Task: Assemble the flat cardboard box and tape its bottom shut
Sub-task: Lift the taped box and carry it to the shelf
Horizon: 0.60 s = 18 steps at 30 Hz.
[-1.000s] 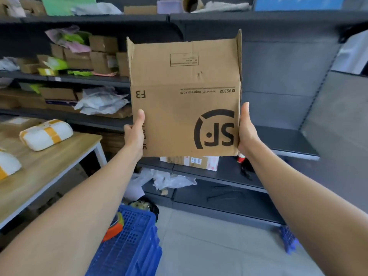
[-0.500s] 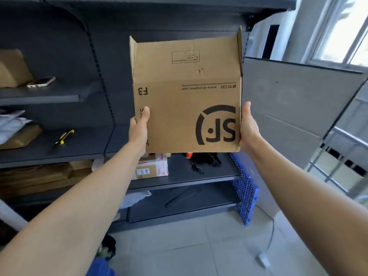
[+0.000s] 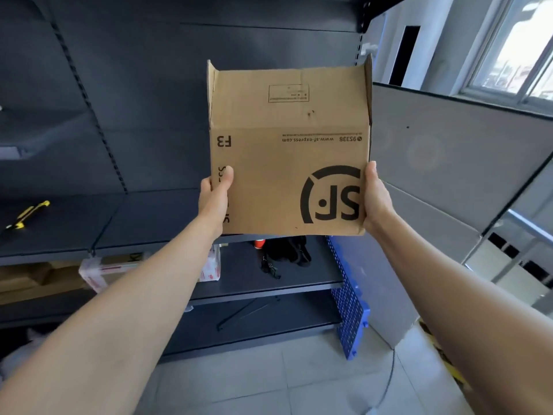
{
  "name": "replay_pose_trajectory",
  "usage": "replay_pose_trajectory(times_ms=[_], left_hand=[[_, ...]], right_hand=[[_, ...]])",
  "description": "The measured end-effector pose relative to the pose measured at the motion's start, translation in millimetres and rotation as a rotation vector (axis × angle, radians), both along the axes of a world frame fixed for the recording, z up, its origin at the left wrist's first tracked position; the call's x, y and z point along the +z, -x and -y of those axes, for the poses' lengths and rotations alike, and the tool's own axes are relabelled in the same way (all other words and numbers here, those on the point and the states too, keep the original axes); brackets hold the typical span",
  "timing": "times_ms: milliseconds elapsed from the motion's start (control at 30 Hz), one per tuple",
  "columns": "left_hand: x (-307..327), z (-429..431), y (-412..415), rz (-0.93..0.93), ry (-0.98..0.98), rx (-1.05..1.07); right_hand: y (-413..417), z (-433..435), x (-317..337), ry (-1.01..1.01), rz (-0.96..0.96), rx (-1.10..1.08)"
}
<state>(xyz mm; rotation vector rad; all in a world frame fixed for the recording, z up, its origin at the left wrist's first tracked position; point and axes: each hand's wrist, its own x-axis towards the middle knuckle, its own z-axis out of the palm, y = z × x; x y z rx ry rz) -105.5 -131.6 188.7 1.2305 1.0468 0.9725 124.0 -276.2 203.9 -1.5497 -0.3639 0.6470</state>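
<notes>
A brown cardboard box (image 3: 287, 157) with an upside-down black SF logo is held up at arm's length in front of dark shelving. Its flaps stand upright at the top. My left hand (image 3: 216, 199) grips the box's left edge, thumb on the front face and fingers hidden behind. My right hand (image 3: 375, 199) grips the right edge the same way. The box's far side and its underside are hidden. No tape is in view.
Dark metal shelves (image 3: 269, 283) fill the background. A yellow-and-black tool (image 3: 27, 214) lies on the left shelf, black items (image 3: 284, 253) and a taped parcel (image 3: 101, 271) lower down. A blue plastic pallet (image 3: 350, 298) leans at the shelf end beside a grey partition (image 3: 449, 175).
The view has swung to the right, from the wooden table and stocked shelves to the shelf end and window. Both hands hold the box the same way throughout.
</notes>
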Motion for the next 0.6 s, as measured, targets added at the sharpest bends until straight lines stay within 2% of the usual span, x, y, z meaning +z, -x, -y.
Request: replay_pose_trajectory(times_ms=[300,467,600], left_hand=[[-25,-78,-65,-0.009,0.027,-0.035],[-49,-119,-94,-0.087,0.041,-0.079],[-69,-143,-114,-0.128,0.058,-0.089]], right_hand=[[-65,-80,-21,-0.009,-0.009,0.012],[-100,-111,-44,-0.008,-0.059,0.009],[-131,-129,-68,-0.016,-0.092,0.092]])
